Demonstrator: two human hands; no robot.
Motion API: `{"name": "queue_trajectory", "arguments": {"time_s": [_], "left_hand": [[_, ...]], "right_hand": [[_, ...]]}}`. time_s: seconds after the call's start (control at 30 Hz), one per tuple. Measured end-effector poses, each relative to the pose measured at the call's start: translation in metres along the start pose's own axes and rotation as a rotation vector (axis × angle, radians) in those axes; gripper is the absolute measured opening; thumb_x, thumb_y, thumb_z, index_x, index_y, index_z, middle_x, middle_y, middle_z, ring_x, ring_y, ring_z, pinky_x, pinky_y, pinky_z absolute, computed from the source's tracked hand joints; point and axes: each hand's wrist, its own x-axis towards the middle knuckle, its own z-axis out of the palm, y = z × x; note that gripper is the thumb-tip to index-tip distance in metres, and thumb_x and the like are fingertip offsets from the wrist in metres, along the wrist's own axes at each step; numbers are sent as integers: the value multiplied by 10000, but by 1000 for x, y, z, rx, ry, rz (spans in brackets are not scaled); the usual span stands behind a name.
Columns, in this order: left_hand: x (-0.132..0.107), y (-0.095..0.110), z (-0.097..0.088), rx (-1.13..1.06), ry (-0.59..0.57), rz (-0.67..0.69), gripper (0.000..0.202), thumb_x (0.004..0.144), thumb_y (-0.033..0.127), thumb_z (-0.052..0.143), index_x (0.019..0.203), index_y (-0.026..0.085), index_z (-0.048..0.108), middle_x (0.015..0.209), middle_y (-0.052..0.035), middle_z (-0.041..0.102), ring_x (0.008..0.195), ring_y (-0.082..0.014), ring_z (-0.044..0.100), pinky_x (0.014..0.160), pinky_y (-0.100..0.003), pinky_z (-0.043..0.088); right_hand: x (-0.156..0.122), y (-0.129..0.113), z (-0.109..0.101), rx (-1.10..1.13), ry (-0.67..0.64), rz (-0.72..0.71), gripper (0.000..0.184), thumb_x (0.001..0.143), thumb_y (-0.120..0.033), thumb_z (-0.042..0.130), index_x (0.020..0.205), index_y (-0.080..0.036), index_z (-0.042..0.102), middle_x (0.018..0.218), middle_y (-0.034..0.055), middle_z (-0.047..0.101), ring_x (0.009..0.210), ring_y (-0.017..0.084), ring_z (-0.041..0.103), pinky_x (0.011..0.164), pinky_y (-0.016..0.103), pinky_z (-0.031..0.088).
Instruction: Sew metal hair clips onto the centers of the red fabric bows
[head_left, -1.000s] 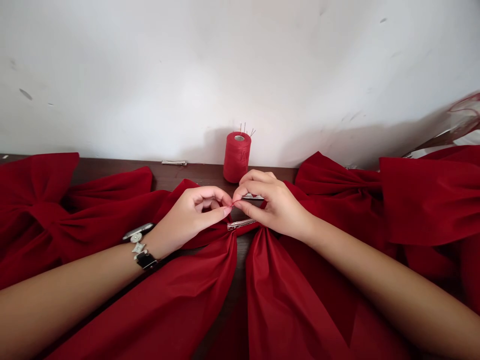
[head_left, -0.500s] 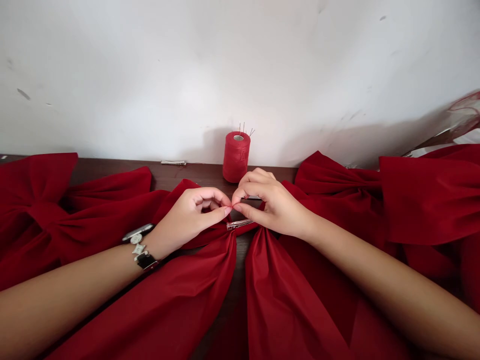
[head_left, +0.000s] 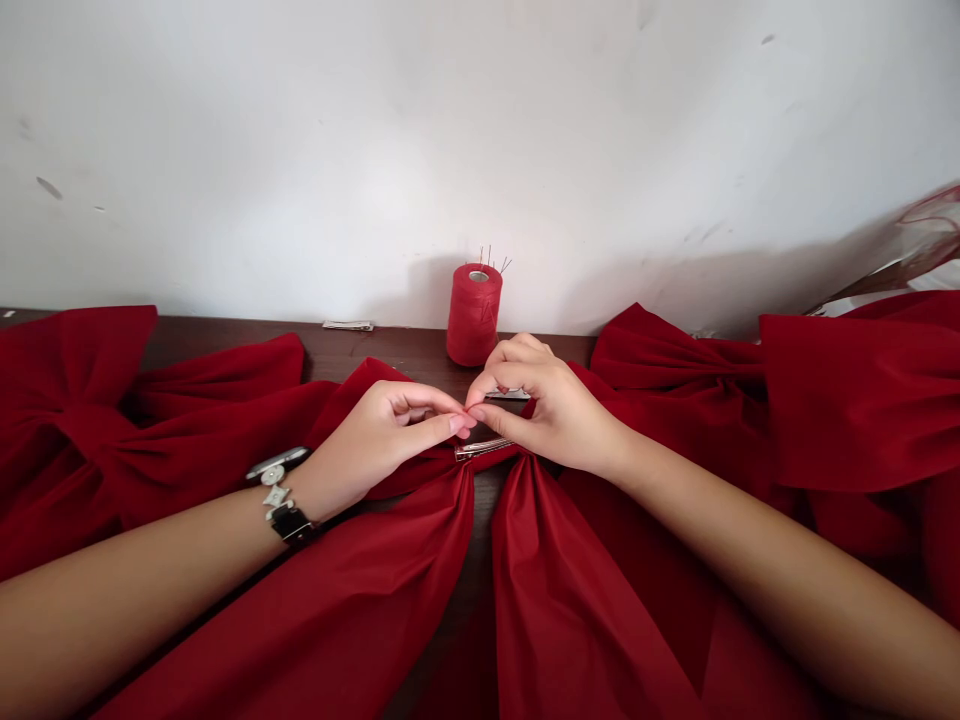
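Thumb and fingers of my left hand point(head_left: 394, 425) are pinched together, a watch and a charm strap on that wrist. Against them, fingertip to fingertip, my right hand point(head_left: 551, 405) is closed in a pinch too. Between the tips shows a tiny bit of what looks like red thread point(head_left: 466, 410); the fingers mostly cover it. Just below lies a silver metal hair clip point(head_left: 480, 449), across the gathered middle of a red fabric bow. The bow's two long tails point(head_left: 360, 590) spread toward me. Another clip point(head_left: 506, 394) is partly hidden behind my right fingers.
A cone of red thread point(head_left: 474, 318) with several needles stuck in its top stands by the white wall point(head_left: 300, 150). One more silver clip point(head_left: 348, 325) lies at the back of the dark table point(head_left: 390, 343). Finished-looking red bows point(head_left: 82, 420) lie left and right point(head_left: 855, 400).
My left fingers have straightened slightly and slid right, their tips now reaching beneath my right fingertips. The right hand has barely moved; the bow and clip stay in place.
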Motion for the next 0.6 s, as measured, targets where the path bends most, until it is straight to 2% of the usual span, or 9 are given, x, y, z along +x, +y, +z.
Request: {"name": "queue_trajectory", "arguments": {"time_s": [0.17,0.6], "left_hand": [[0,2,1,-51,24,-46,105,753,276,698,758,197,767,671,-16,722,527,-101,532,486,-208,407],[0,0,0,-123,40,-119,152,739,328,733,778,186,772,669,-28,703,479,-72,357,449,-213,286]], "right_hand": [[1,1,1,30,21,16,51,860,-192,660,820,-201,691,782,13,593,813,157,499,807,310,364],[1,3,3,106,57,60,58,858,-185,662,827,-197,709,766,12,600,792,151,514,813,318,388]]}}
